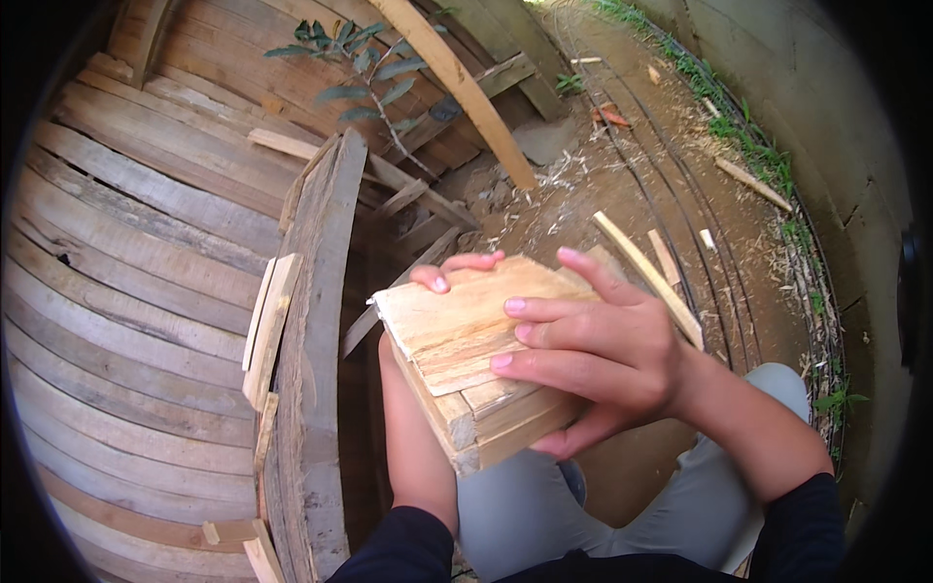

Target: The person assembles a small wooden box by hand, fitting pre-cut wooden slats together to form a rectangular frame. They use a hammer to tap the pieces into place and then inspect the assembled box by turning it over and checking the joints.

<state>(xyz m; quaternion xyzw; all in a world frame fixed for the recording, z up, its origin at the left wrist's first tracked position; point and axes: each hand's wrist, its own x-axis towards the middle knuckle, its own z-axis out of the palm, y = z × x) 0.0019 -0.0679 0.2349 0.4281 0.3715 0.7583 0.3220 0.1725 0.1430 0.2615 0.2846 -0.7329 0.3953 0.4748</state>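
Observation:
Above my lap is a small box-like piece made of pale wood [452,325], with a thin board across its top and thicker strips along its near side. It is tilted, and the top board's left edge is rough. My left hand [455,270] supports it from beneath and behind; only fingertips curled over the far edge show, and the palm is hidden. My right hand [622,355] grips its right side, the fingers spread across the top board and the thumb under the near side.
Left of me runs a plank platform [146,321] edged by a thick upright beam [321,389], with loose wood offcuts [272,330] on it. A leafy sapling [364,83] stands beyond. Sticks [651,277], wood shavings and black cables [671,175] lie on the dirt beside a wall [816,126].

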